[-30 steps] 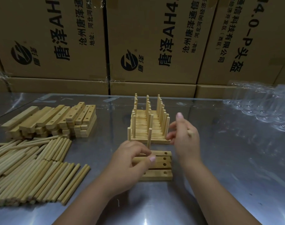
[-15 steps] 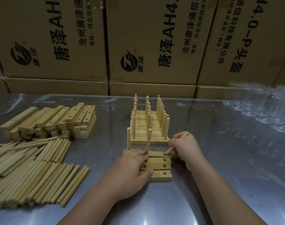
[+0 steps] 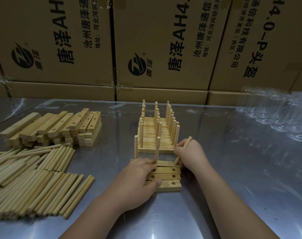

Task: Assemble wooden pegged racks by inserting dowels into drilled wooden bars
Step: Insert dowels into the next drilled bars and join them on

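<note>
At lower centre of the frame, four drilled bars (image 3: 169,176) lie side by side on the tabletop (image 3: 233,178). The left hand (image 3: 138,176) presses down across them, fingers laid over their tops and thumb against the nearest bar. The right hand (image 3: 189,156) grips a dowel (image 3: 187,142) — tilted, its lower tip at the right-end hole of the farthest bar. Two upright dowels (image 3: 157,149) already stand in that bar. Just behind, finished racks (image 3: 157,133) sit in a row. At left lie loose dowels (image 3: 34,178) — and, beyond them, stacked bars (image 3: 57,126).
</note>
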